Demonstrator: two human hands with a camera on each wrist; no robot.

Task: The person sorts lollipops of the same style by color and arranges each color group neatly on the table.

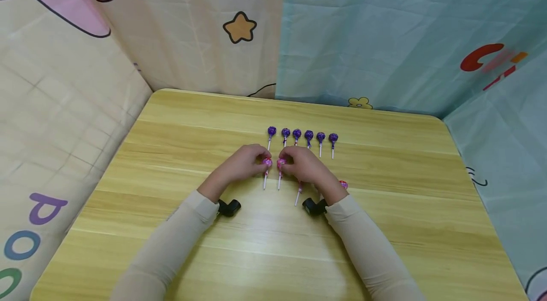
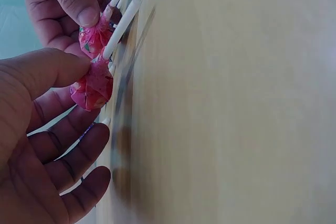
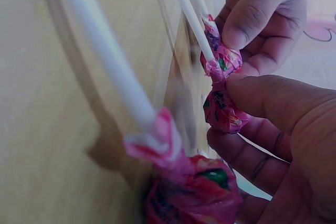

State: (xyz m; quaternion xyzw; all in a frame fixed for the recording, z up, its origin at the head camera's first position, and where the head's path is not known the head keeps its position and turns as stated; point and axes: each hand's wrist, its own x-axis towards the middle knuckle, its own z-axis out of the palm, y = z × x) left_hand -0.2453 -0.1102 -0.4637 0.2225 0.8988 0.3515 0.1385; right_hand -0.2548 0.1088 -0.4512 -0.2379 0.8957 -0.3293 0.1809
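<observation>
My left hand [image 1: 248, 162] pinches the head of a pink-wrapped lollipop [image 2: 93, 83] between thumb and fingers, its white stick pointing toward me. Close beside it, my right hand [image 1: 301, 163] pinches a second pink lollipop [image 3: 224, 109] the same way. Both candies are at the table surface, below a row of several purple-wrapped lollipops [image 1: 271, 131]. Another pink lollipop [image 3: 191, 192] lies near the right hand, large in the right wrist view. One more pink head [image 1: 344, 184] shows past the right wrist; the right arm hides part of that area.
The wooden table [image 1: 265, 253] reaches to fabric curtains [image 1: 363, 30] at the back and sides. Each wrist carries a black camera [image 1: 315, 206]. The purple row's sticks point toward me, partly covered by the right hand.
</observation>
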